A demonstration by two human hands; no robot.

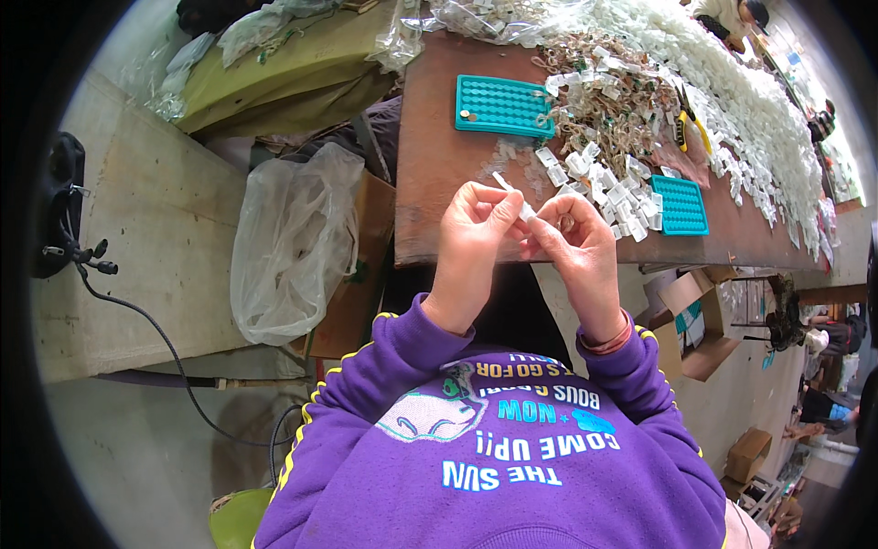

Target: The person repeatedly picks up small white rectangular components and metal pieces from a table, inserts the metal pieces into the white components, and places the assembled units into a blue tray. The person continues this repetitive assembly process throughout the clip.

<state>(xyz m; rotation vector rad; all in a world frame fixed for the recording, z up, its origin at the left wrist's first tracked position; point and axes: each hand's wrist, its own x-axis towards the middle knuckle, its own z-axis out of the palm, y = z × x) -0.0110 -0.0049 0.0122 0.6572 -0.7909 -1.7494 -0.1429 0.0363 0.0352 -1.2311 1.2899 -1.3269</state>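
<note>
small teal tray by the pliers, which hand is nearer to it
Right. The right hand is just left of and slightly below the small teal tray; the left hand sits farther left, beyond the small white part both hands pinch.

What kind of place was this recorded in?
Probably a small assembly workshop. A brown workbench carries heaps of small white plastic parts and teal sorting trays; both hands, left hand and right hand, hold one small white piece.

I see one small clear plastic packet point(515, 197), slim and tilted, pinched at its lower end above the table edge, upper end poking free.
</note>
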